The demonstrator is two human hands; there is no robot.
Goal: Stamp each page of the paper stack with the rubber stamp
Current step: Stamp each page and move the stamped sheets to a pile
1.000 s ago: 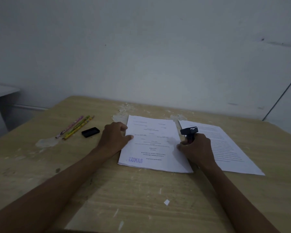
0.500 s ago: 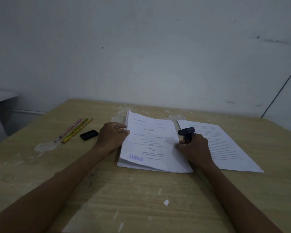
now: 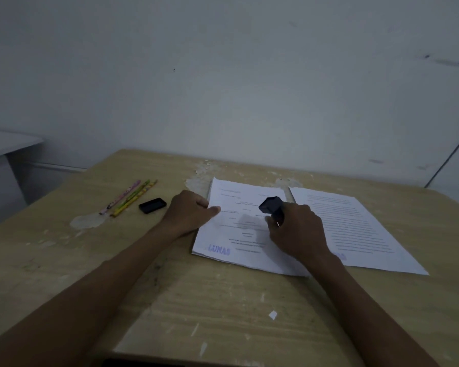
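A white paper stack (image 3: 239,234) lies in the middle of the wooden table (image 3: 223,308), its top page carrying a blue stamp mark (image 3: 219,250) at the near left corner. My left hand (image 3: 190,211) pinches the left edge of the top page, thumb on top. My right hand (image 3: 296,233) rests over the stack's right side and grips a black rubber stamp (image 3: 272,206), which tilts up to the left. A separate printed sheet (image 3: 355,229) lies to the right, with part of a blue mark showing beside my wrist.
Three pencils (image 3: 129,198) lie at the far left of the table, and a small black ink pad (image 3: 152,205) sits beside them. A paper scrap (image 3: 273,315) lies near the front. A pale wall stands behind the table's far edge.
The left edge of the top page rose under my left hand half a second ago and now lies lower again. My right hand moved left over the stack, and the stamp tilted.
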